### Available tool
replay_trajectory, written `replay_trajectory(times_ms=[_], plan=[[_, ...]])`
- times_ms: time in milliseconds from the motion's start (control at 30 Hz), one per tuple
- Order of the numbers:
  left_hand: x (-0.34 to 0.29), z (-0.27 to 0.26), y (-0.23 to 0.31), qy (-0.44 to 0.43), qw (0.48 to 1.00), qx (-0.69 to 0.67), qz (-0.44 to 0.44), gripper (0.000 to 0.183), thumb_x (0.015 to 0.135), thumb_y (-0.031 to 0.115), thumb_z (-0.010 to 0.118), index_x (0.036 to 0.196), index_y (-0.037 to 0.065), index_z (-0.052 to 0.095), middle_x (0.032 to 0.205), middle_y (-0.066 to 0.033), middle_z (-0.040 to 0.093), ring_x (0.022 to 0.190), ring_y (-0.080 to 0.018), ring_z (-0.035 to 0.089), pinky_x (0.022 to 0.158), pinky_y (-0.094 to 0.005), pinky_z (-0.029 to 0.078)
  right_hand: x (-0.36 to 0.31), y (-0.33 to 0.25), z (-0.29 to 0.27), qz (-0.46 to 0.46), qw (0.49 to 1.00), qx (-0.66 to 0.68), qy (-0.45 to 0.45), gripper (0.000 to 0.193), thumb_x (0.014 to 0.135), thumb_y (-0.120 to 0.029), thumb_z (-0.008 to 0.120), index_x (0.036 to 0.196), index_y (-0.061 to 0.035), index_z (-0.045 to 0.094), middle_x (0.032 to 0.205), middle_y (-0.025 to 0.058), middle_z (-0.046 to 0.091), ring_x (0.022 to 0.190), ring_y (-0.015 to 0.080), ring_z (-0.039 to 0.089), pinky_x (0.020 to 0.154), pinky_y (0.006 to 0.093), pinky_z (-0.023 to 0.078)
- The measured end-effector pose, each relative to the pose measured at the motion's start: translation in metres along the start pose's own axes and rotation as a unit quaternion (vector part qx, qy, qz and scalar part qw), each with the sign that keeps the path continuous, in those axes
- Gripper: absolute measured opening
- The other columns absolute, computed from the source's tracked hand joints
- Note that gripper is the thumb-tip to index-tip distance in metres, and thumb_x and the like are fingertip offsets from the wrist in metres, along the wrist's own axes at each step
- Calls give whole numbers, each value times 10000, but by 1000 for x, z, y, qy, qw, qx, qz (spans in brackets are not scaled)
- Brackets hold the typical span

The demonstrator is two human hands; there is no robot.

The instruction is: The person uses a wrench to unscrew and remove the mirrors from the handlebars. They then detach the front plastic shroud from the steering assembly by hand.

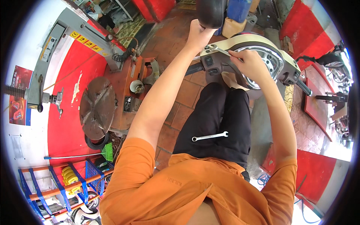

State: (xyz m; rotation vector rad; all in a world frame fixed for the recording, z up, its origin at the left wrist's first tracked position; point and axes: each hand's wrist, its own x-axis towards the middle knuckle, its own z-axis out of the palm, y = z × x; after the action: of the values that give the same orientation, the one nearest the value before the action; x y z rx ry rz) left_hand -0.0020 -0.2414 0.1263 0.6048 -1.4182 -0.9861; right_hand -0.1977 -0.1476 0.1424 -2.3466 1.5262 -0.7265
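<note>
My left hand (200,36) is closed around the underside of a black scooter mirror (211,14), whose housing partly hides the fingers. My right hand (250,64) grips a silver wrench (220,50). The wrench's far end lies at the left side of the handlebar, by the mirror's mount. The scooter's cream and brown handlebar cover (221,63) spreads below both hands, with a chrome-ringed dial in the middle. Across my black trousers (202,112) rests a second tool, a combination wrench (210,136).
On the left stands a tire-changing machine with a round turntable (97,108) and a grey column (86,33). A small cup (136,86) sits on its base. Blue (239,10) and yellowish (232,27) plastic cans stand beyond the scooter. More motorbikes (339,75) are at right.
</note>
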Motion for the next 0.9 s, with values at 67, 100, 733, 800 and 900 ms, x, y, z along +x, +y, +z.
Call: replay_trajectory(times_ms=[67,100,733,800,900], plan=[[-1,1,0,-15,1000,2,11,141,857,77,714,800,77,585,735,16,570,629,-78,522,600,-264,449,-6,-5,-4,35,999,9,-28,253,888,-182,643,1089,-80,757,862,217,699,807,391,683,786,452,546],[-2,1,-1,-15,1000,0,9,141,857,77,714,800,77,585,735,16,570,629,-78,522,600,-264,449,-6,1,4,16,1000,7,-5,237,888,-184,643,1063,-76,762,838,215,695,787,386,682,776,451,545],[-7,4,-1,41,999,9,-7,253,845,79,703,649,39,547,609,53,500,587,-49,437,528,-279,333,4,-10,34,46,995,-73,51,283,959,-267,611,892,-27,744,761,230,665,703,416,661,685,499,529],[-8,0,3,8,998,55,2,154,892,86,636,754,64,572,638,21,484,609,-88,485,610,-266,411,18,6,20,-63,996,-26,-53,289,964,-258,601,889,-14,737,753,229,665,697,423,661,684,497,532],[-8,0,1,-6,999,44,4,163,897,90,630,749,64,566,631,29,460,628,-89,486,628,-261,414,15,-1,25,-47,995,-81,-17,317,969,-252,593,840,10,718,728,248,650,695,430,661,678,503,532]])
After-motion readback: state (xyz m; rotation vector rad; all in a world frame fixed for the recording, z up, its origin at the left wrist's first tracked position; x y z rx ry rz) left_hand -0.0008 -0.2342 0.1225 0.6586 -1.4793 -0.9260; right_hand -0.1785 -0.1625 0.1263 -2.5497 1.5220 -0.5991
